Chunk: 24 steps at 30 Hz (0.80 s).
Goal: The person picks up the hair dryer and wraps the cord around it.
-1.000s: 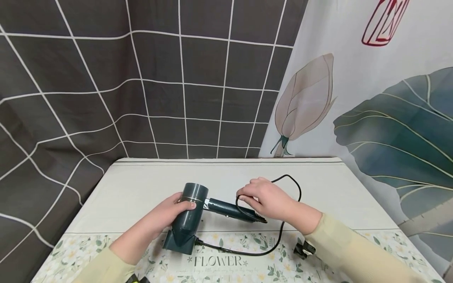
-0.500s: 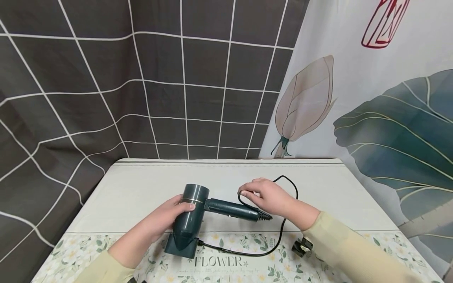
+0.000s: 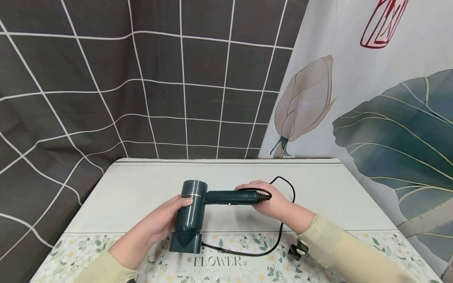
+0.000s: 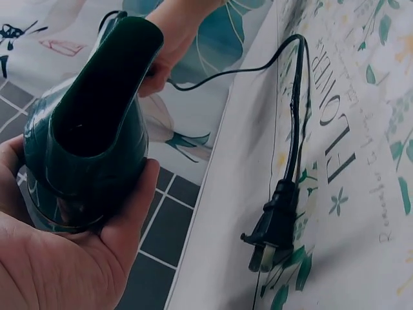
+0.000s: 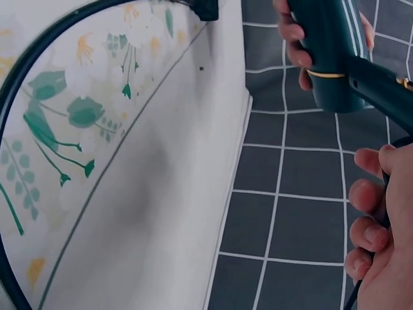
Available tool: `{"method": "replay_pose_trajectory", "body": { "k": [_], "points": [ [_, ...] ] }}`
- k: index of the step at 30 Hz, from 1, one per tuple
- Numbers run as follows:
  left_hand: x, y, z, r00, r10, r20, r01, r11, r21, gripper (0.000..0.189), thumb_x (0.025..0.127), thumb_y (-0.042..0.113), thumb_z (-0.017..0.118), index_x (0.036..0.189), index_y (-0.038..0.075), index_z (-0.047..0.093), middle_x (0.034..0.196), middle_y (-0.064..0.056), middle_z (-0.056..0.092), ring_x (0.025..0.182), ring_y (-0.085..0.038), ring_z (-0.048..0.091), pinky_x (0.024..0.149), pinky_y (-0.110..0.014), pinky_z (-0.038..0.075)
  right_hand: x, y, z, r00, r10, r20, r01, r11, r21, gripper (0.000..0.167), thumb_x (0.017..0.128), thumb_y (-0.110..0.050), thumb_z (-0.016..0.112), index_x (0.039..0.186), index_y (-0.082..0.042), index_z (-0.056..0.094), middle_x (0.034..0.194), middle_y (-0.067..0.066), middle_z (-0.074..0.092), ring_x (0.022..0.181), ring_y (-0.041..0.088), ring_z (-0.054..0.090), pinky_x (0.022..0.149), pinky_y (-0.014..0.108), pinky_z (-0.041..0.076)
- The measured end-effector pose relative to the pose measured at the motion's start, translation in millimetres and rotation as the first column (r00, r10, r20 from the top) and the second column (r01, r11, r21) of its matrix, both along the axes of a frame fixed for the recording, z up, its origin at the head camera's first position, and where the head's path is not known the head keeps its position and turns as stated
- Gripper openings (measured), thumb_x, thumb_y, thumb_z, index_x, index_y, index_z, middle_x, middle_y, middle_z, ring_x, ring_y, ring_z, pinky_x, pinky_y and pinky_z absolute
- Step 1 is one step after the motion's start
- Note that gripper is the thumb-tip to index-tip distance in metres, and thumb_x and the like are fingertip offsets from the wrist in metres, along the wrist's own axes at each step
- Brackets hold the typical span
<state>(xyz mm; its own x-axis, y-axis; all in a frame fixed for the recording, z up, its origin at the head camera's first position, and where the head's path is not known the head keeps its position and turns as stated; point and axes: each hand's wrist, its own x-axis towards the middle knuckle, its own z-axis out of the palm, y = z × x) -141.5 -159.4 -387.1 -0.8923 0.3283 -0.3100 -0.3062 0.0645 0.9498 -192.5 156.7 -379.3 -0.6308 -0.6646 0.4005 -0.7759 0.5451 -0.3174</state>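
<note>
Nearest me, a two-pronged black plug (image 4: pixel 270 223) lies on the patterned front of the tabletop (image 3: pixel 170 173), and its smooth, flexible cord (image 3: pixel 247 255) curves off to the right. Above it, the flared, wedge-shaped nozzle (image 3: pixel 185 243) of a dark teal hair dryer (image 3: pixel 194 204) opens toward the wearer. The dryer looks to be held off the surface, midway across.

The left grip (image 3: pixel 164 222), a bare hand, is wrapped around the fat cylindrical barrel (image 3: pixel 192 221), glossy plastic with a thin gold band (image 5: pixel 326 75). The barrel's long axis runs near to far; the slim handle (image 3: pixel 230 197) juts sideways from it, almost level, straight toward the right grip (image 3: pixel 274 207).

That hand is nearer the handle's tip, where a ribbed strain relief (image 3: pixel 262 196) ends it. I see its curled fingers holding the cord, which loops back from there; I can't tell whether they touch the handle.

Farther off, plain cream covering, then a charcoal grid-patterned curtain (image 3: pixel 203 98) and, to its right, white botanical fabric (image 3: pixel 318 143).
</note>
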Motion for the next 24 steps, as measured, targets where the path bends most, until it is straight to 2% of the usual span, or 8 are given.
{"method": "replay_pose_trajectory", "body": {
  "k": [4,8,10,12,15,17,20,24],
  "points": [
    [1.0,3.6,0.9,0.998,0.055,0.023,-0.056,0.998,0.015,0.073,0.095,0.042,0.058,0.153,0.007,0.030,0.127,-0.020,0.057,0.106,-0.030,0.064,0.092,-0.043,0.046,4.6,-2.8,-3.3,0.994,-0.098,0.052,0.098,0.995,0.004,0.024,0.093,-0.008,0.067,0.117,-0.015,0.072,0.100,-0.001,0.072,0.096,0.020,0.067,0.089,0.043,0.051],
    [1.7,4.7,0.6,0.997,0.070,0.025,-0.071,0.997,0.034,0.073,0.095,0.042,0.059,0.154,0.009,0.029,0.128,-0.021,0.057,0.105,-0.029,0.064,0.091,-0.041,0.047,8.0,-4.2,-6.2,0.983,-0.171,0.061,0.171,0.985,0.008,0.021,0.094,-0.010,0.066,0.115,-0.010,0.072,0.103,0.005,0.071,0.099,0.025,0.066,0.088,0.045,0.052],
    [2.0,5.1,0.5,0.997,0.075,0.027,-0.076,0.996,0.048,0.073,0.096,0.041,0.059,0.154,0.010,0.028,0.128,-0.021,0.056,0.106,-0.029,0.064,0.091,-0.041,0.047,8.3,-4.8,-7.9,0.983,-0.181,0.041,0.181,0.984,-0.003,0.018,0.094,-0.013,0.067,0.111,-0.009,0.072,0.100,0.005,0.071,0.094,0.021,0.067,0.084,0.043,0.053],
    [2.2,6.0,0.3,0.996,0.085,0.026,-0.087,0.994,0.063,0.071,0.096,0.041,0.059,0.153,0.011,0.028,0.129,-0.022,0.056,0.107,-0.029,0.063,0.091,-0.041,0.048,7.8,-5.2,-10.8,0.984,-0.176,0.005,0.176,0.984,-0.026,0.015,0.094,-0.016,0.068,0.107,-0.009,0.072,0.092,0.002,0.070,0.082,0.014,0.066,0.076,0.038,0.054],
    [2.7,8.4,0.1,0.992,0.122,0.023,-0.124,0.990,0.062,0.071,0.095,0.041,0.060,0.152,0.013,0.031,0.129,-0.021,0.057,0.108,-0.029,0.063,0.091,-0.042,0.048,6.6,-6.1,-15.0,0.987,-0.150,-0.053,0.149,0.988,-0.038,0.011,0.094,-0.018,0.069,0.101,-0.012,0.074,0.081,-0.004,0.069,0.065,0.004,0.058,0.064,0.030,0.051],
    [2.8,10.0,-0.4,0.989,0.146,0.020,-0.147,0.988,0.054,0.070,0.094,0.042,0.062,0.151,0.014,0.032,0.128,-0.020,0.058,0.107,-0.030,0.064,0.089,-0.042,0.049,6.5,-6.7,-16.5,0.987,-0.141,-0.071,0.140,0.990,-0.025,0.012,0.094,-0.019,0.069,0.102,-0.013,0.076,0.079,-0.005,0.069,0.061,0.000,0.052,0.060,0.026,0.048],
    [2.4,11.8,-0.9,0.985,0.174,0.012,-0.174,0.984,0.034,0.070,0.093,0.043,0.063,0.150,0.015,0.034,0.126,-0.019,0.059,0.105,-0.030,0.063,0.084,-0.040,0.050,7.0,-8.0,-17.1,0.988,-0.135,-0.072,0.136,0.991,0.009,0.015,0.095,-0.020,0.067,0.104,-0.013,0.077,0.084,-0.006,0.072,0.062,-0.001,0.052,0.061,0.026,0.048],
    [1.5,12.9,-0.7,0.979,0.202,-0.001,-0.202,0.979,0.005,0.070,0.092,0.043,0.065,0.149,0.015,0.035,0.123,-0.018,0.060,0.102,-0.029,0.063,0.080,-0.039,0.051,9.0,-9.9,-16.8,0.988,-0.128,-0.083,0.134,0.989,0.067,0.017,0.098,-0.023,0.064,0.106,-0.014,0.077,0.088,-0.006,0.074,0.067,0.001,0.057,0.068,0.034,0.051]
  ]
}}
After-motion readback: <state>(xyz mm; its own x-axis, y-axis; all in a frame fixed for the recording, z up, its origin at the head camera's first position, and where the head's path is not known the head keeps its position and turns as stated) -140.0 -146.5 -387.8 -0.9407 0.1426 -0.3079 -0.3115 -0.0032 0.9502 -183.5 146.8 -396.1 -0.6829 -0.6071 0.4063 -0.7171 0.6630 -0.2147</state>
